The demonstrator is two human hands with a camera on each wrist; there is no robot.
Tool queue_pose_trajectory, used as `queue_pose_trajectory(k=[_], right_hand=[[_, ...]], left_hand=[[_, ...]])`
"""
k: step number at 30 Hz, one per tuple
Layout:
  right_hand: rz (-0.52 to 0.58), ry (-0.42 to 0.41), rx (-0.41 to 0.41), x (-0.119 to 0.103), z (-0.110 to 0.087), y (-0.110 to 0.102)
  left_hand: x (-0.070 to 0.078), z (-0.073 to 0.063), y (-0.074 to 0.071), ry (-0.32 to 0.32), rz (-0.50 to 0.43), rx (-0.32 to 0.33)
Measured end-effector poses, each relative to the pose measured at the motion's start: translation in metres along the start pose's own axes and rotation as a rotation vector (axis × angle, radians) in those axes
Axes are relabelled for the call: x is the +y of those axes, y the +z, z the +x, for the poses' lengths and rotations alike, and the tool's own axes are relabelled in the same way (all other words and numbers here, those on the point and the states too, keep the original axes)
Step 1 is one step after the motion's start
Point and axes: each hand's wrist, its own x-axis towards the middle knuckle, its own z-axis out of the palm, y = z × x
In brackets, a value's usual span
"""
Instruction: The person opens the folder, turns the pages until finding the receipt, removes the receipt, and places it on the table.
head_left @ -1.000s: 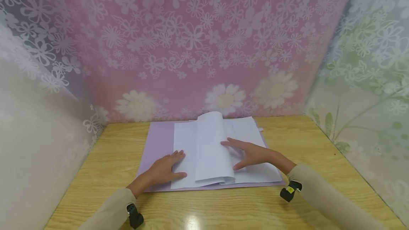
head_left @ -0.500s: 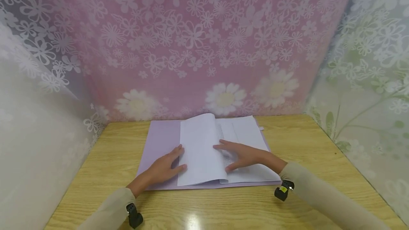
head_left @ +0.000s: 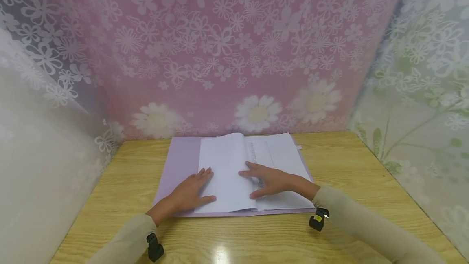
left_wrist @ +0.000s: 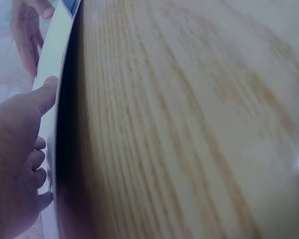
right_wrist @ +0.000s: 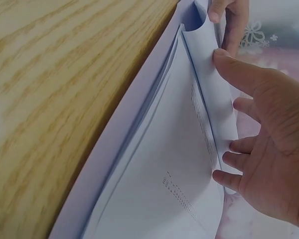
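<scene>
A lilac folder (head_left: 181, 156) lies spread on the table with white paper sheets inside. My left hand (head_left: 188, 192) rests with spread fingers on the left sheet (head_left: 223, 154), near its left edge. In the left wrist view, the left thumb and fingertips (left_wrist: 36, 160) touch the paper. My right hand (head_left: 272, 180) has its fingers extended on the raised, rounded fold (right_wrist: 212, 64) beside the middle. Below it lies the right-hand sheet (head_left: 287, 154), with rows of small print near the fold. Neither hand grips the paper.
The folder lies on a wood-grain table (head_left: 234, 239), its far edge close to a pink flowered backdrop (head_left: 220, 72). Pale flowered panels stand left (head_left: 44, 154) and right (head_left: 421, 125). A small white tab (head_left: 299, 147) sticks out at the folder's right edge.
The raised sheet has come down flatter onto the left side, its fold shifting left. My right hand has moved left along with it. My left hand now lies over the sheet's left part.
</scene>
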Motion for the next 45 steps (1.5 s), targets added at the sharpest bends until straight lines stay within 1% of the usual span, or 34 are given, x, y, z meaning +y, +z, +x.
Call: queue_pose_trajectory(k=[3, 7, 9, 13, 20, 24, 27, 32, 37, 41, 45], right_hand=[[-0.016, -0.003, -0.003, -0.003, 0.001, 0.0], [-0.035, 0.007, -0.016, -0.006, 0.002, 0.0], [-0.04, 0.017, -0.027, -0.006, 0.003, 0.0], [-0.045, 0.027, -0.036, -0.004, 0.005, 0.001], [-0.058, 0.01, -0.045, -0.003, 0.007, 0.0], [-0.07, 0.004, -0.042, 0.0, 0.007, -0.008], [-0.05, 0.035, -0.003, 0.005, 0.007, -0.021], [-0.019, 0.105, 0.111, 0.03, 0.006, -0.051], [0.031, 0.184, 0.22, 0.063, 0.002, -0.072], [0.038, 0.228, 0.288, 0.088, -0.002, -0.08], [0.055, 0.259, 0.325, 0.109, -0.006, -0.083]], left_hand=[[-0.001, -0.001, 0.002, -0.006, 0.009, -0.017], [-0.002, -0.003, 0.003, -0.026, -0.002, -0.025], [-0.001, -0.004, 0.004, -0.032, 0.001, -0.022], [0.0, -0.005, 0.002, -0.035, 0.036, -0.018], [0.002, -0.005, 0.0, -0.042, 0.041, -0.01], [0.0, -0.003, 0.001, -0.04, 0.055, -0.014], [0.0, -0.002, 0.001, -0.037, 0.05, -0.018], [0.0, 0.0, 0.0, -0.019, 0.034, -0.02], [0.001, 0.0, -0.001, -0.013, 0.038, -0.025], [0.001, 0.0, -0.001, -0.017, 0.033, -0.031], [0.001, 0.0, 0.0, -0.016, 0.04, -0.031]])
